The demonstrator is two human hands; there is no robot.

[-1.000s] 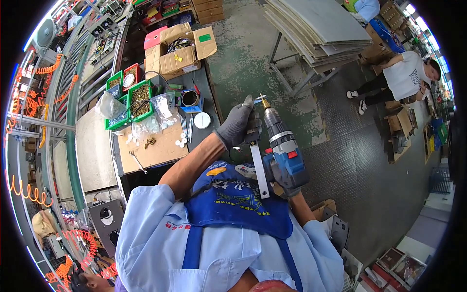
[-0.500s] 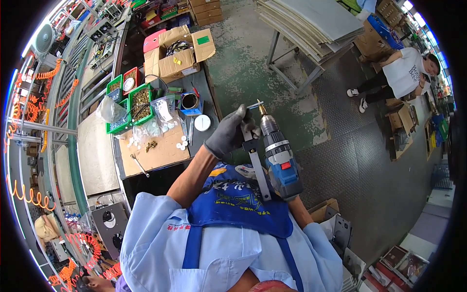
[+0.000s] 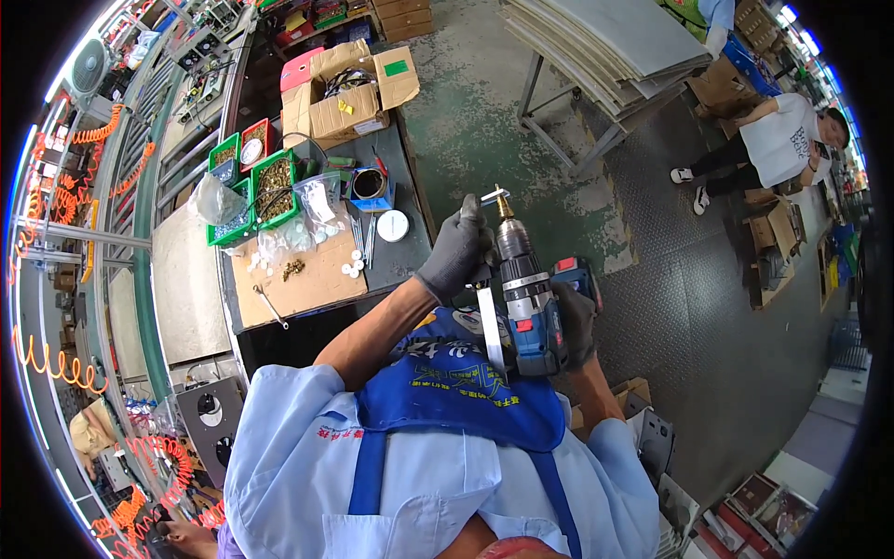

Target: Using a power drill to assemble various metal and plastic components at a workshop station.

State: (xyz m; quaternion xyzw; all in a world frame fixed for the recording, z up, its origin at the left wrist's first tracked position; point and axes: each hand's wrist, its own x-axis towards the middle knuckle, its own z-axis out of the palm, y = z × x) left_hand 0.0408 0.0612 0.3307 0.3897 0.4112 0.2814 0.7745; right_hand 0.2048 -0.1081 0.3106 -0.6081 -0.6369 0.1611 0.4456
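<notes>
Cordless drill (image 3: pixel 533 326) before the wearer's chest, chuck pointing away from the body. Right hand (image 3: pixel 575 321), dark-gloved, on the drill's right side; fingers wrapped about its grip, partly hidden. Left hand (image 3: pixel 458 250), grey-gloved, just left of the drill; thumb and forefinger pinched on a small metal piece (image 3: pixel 490 197). Piece's outer end lies at the drill's brass-coloured bit (image 3: pixel 504 207); cannot tell whether they touch. Flat pale metal bar (image 3: pixel 490 321) runs from below the left hand along the drill's left flank, over a blue apron (image 3: pixel 466 410). Well left of the drill: desk (image 3: pixel 402 270) with round white lid (image 3: pixel 392 225), open-end wrench (image 3: pixel 270 306), open cardboard box (image 3: pixel 340 123). Beyond the drill, to its right: stacked sheets (image 3: pixel 615 42). Farther right: person in white T-shirt (image 3: pixel 787 140).
</notes>
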